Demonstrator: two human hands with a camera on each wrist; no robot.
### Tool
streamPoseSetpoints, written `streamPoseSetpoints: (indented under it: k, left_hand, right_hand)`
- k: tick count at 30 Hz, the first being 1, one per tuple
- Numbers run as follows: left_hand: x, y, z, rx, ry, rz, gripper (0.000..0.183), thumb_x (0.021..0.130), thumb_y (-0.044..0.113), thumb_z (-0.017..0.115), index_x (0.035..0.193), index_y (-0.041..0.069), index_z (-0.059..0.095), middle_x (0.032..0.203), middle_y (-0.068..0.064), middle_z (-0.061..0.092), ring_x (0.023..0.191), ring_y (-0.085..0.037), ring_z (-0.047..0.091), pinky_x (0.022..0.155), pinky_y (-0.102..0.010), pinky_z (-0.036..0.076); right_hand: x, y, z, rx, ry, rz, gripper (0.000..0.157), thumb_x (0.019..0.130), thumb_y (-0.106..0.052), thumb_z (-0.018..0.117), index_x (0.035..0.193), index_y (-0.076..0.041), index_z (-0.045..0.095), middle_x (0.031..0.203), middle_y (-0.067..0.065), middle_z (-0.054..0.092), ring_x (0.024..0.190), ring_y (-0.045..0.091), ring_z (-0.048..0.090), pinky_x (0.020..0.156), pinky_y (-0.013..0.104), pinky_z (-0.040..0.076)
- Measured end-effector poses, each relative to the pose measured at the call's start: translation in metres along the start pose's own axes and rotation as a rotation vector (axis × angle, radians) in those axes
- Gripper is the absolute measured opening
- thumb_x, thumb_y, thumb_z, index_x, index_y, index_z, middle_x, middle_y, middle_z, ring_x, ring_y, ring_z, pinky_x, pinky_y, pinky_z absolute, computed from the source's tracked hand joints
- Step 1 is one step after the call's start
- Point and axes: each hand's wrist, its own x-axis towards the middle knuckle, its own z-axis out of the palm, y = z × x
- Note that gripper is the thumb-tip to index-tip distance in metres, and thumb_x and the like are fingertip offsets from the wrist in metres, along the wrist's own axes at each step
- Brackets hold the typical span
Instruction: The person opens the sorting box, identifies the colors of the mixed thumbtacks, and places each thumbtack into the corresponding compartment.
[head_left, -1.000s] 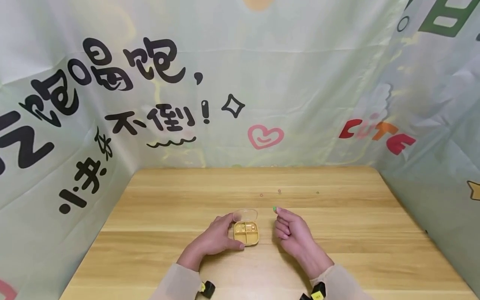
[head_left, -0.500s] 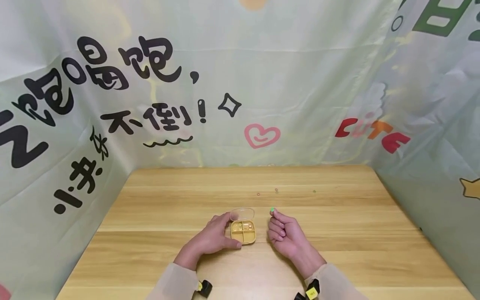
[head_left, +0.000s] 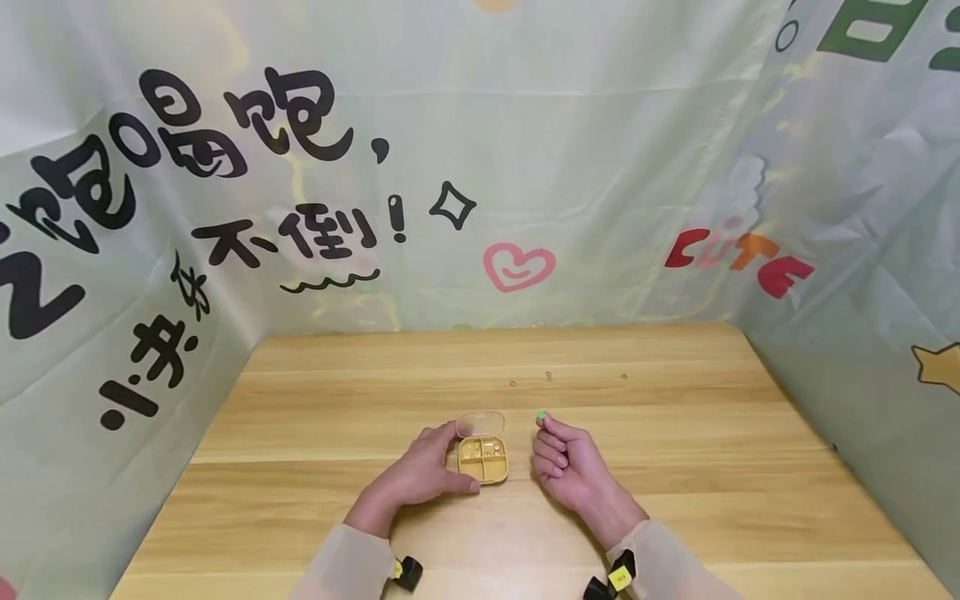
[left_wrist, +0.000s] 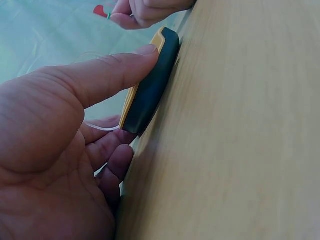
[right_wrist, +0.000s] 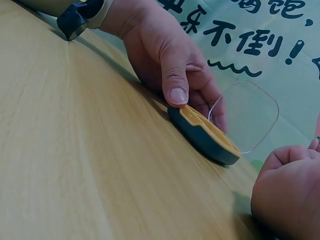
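Observation:
A small pill box (head_left: 483, 482) with a yellow inside and a dark green shell (right_wrist: 205, 140) lies on the table. Its clear lid (head_left: 481, 425) stands open at the back. Small ring-like pieces sit in the two back compartments; the two front ones show bare yellow floors. My left hand (head_left: 422, 472) holds the box from its left side, thumb on the front edge, fingers behind. To the right of the box, my right hand (head_left: 577, 467) pinches a small, thin green piece (head_left: 541, 414) between thumb and index finger, its other fingers curled in.
Farther back on the wooden table (head_left: 337, 400) lie a reddish ring (head_left: 512, 384), more small reddish pieces (head_left: 548, 375) and a small green ring (head_left: 624, 377). A printed cloth (head_left: 600, 167) hangs along the back and sides of the table.
The head view has shifted slightly. My left hand keeps its hold on the box. The green piece has turned a little between my right fingertips, showing more of its face.

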Motion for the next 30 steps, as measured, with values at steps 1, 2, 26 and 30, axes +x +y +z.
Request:
streamPoseSetpoints:
  k: [1, 2, 26, 30]
  left_hand:
    - [0.000, 0.000, 0.000, 0.000, 0.000, -0.001, 0.082, 0.076, 0.042, 0.093, 0.144, 0.015, 0.055, 0.137, -0.004, 0.063, 0.125, -0.025, 0.047, 0.109, -0.055, 0.041]
    - [0.000, 0.001, 0.000, 0.000, -0.001, -0.001, 0.082, 0.076, 0.042, 0.093, 0.144, 0.015, 0.055, 0.137, -0.004, 0.063, 0.126, -0.025, 0.047, 0.109, -0.055, 0.040]
    - [0.000, 0.000, -0.003, -0.015, -0.012, 0.026, 0.085, 0.071, 0.036, 0.094, 0.145, 0.023, 0.055, 0.141, 0.002, 0.062, 0.124, -0.021, 0.047, 0.108, -0.052, 0.041]
    - [-0.002, 0.000, -0.003, -0.016, -0.015, 0.030, 0.090, 0.071, 0.035, 0.094, 0.150, 0.025, 0.051, 0.144, 0.003, 0.061, 0.124, -0.020, 0.047, 0.109, -0.052, 0.040]
  right_hand:
    - [0.000, 0.000, 0.000, 0.001, -0.005, 0.002, 0.030, 0.114, -0.021, 0.042, 0.090, -0.014, 0.058, 0.066, -0.011, 0.028, 0.057, 0.004, 0.015, 0.049, 0.017, 0.020]
    - [-0.001, 0.000, 0.000, 0.006, -0.006, 0.005, 0.030, 0.114, -0.021, 0.042, 0.090, -0.014, 0.058, 0.066, -0.011, 0.028, 0.057, 0.004, 0.014, 0.049, 0.017, 0.020]
    - [-0.003, 0.010, 0.018, -0.462, 0.033, -0.143, 0.021, 0.107, -0.013, 0.057, 0.091, -0.012, 0.070, 0.057, -0.013, 0.035, 0.048, 0.002, 0.028, 0.045, 0.016, 0.025]
    - [-0.003, 0.019, 0.036, -0.905, 0.144, -0.195, 0.014, 0.097, -0.014, 0.072, 0.096, 0.000, 0.075, 0.063, -0.008, 0.052, 0.053, 0.005, 0.042, 0.049, 0.019, 0.035]
